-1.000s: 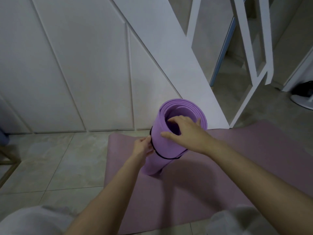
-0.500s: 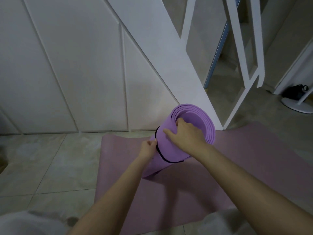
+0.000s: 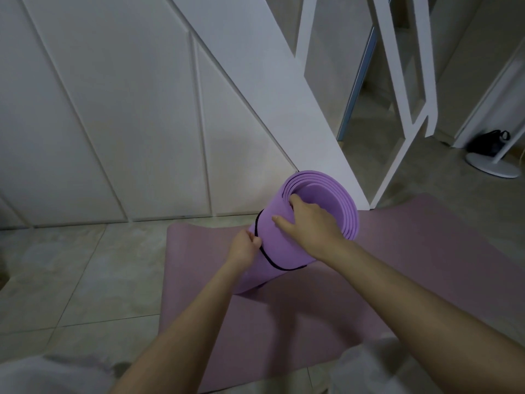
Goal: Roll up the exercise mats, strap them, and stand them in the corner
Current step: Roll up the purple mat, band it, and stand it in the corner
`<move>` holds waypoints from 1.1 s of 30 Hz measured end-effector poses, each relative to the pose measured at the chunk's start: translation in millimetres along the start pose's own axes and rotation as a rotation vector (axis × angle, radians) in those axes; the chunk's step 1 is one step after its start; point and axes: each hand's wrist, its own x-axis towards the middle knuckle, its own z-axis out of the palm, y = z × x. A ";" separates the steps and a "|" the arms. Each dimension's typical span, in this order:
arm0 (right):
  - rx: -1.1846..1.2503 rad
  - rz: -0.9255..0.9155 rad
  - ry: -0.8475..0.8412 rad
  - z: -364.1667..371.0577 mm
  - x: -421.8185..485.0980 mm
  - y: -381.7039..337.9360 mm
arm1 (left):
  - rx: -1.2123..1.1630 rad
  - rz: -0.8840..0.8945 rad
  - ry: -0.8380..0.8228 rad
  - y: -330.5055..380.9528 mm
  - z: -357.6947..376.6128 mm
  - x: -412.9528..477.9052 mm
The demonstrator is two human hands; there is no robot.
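- The rolled purple mat [image 3: 284, 250] stood tilted on its lower end, on the left part of a flat mauve mat [image 3: 412, 265] that lay spread on the tiled floor [image 3: 71, 280].
- The roll's open upper end faced up and to the right, and the coiled layers showed at its rim.
- A thin black strap [image 3: 279, 269] ran around the roll, nearer the upper end than the lower.
- The left hand [image 3: 245, 248] was at the roll's left side, just where the strap crossed it. Its thumb and curled fingers were closed on the strap there, pinching it against the purple foam.
- The right hand [image 3: 309, 224] lay over the top of the roll. Its fingertips were hooked over the rim into the open end, and its thumb stretched along the outer face towards the strap, so it was clamped on the roll's edge.
- Both bare forearms reached in from the bottom of the view, with pale cloth at the lower corners.
- Behind the mats rose a white panelled wall [image 3: 113, 123], and a white slanted board [image 3: 270, 81] ran down to the floor just behind the roll.
- Well apart at the far right, a round white stand base [image 3: 493, 166] sat on the floor, with a dark bag [image 3: 488, 143] just behind it.
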 end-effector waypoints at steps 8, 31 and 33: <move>-0.042 -0.153 0.024 7.0 -12.4 -12.5 | 0.023 -0.068 0.006 -37.9 -9.2 -1.2; 0.271 -0.234 -0.081 0.5 0.7 17.6 | -0.362 -0.061 0.022 -23.4 -55.9 9.5; 0.295 -0.202 -0.076 -1.6 3.1 21.5 | -0.371 -0.064 0.023 -22.7 -52.8 9.8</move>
